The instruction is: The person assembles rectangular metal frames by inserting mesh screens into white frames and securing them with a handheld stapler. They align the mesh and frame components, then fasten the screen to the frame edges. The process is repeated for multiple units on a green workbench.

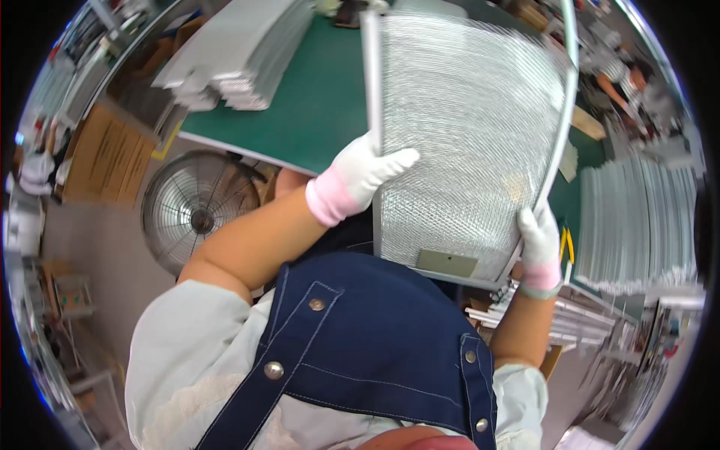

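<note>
Both my hands, in white gloves with pink cuffs, hold a large framed metal mesh panel (465,135) in front of my body. Its silvery mesh sits in a pale metal frame, and a small grey-green plate (447,262) lies along the near edge. My left hand (360,174) grips the left frame rail, its thumb laid over the mesh. Closed around the lower right rail is my right hand (540,236), with most of its fingers hidden behind the panel. The panel's far part looks blurred.
A green worktable (307,105) bears a stack of folded mesh sheets (232,45) at left and stacked panels (637,221) at right. Yellow-handled tool (568,244) lies beside my right hand. A floor fan (199,219) and cardboard boxes (109,157) stand left. Another person (622,82) works far right.
</note>
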Tool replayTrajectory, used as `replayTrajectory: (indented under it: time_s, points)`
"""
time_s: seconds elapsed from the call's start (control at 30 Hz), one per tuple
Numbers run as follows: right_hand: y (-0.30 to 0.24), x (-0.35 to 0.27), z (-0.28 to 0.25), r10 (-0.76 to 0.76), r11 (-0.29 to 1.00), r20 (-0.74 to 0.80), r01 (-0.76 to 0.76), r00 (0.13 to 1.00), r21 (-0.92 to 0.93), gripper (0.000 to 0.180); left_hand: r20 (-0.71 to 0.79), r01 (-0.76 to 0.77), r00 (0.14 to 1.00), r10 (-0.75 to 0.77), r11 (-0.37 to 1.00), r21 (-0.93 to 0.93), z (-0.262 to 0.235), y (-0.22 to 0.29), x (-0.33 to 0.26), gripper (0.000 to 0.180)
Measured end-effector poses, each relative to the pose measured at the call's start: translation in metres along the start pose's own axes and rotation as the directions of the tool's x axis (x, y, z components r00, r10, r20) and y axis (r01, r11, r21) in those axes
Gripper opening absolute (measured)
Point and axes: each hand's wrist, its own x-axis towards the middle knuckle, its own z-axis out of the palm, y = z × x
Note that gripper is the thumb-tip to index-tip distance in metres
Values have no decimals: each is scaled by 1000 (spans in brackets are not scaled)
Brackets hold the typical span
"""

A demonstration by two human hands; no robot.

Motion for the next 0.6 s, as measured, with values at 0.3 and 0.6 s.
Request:
replayTrajectory:
  time_s: [0.3, 0.6]
  points:
    - [-57, 65, -69, 449, 862, 496, -214, 743, -460, 39, 143, 625, 681, -718, 672, 397, 12, -29, -65, 45]
    - [-73, 52, -33, 484, 808, 533, -119, 694, -578, 40, 408, -95, 606, -683, 447, 890, -26, 125, -76, 31]
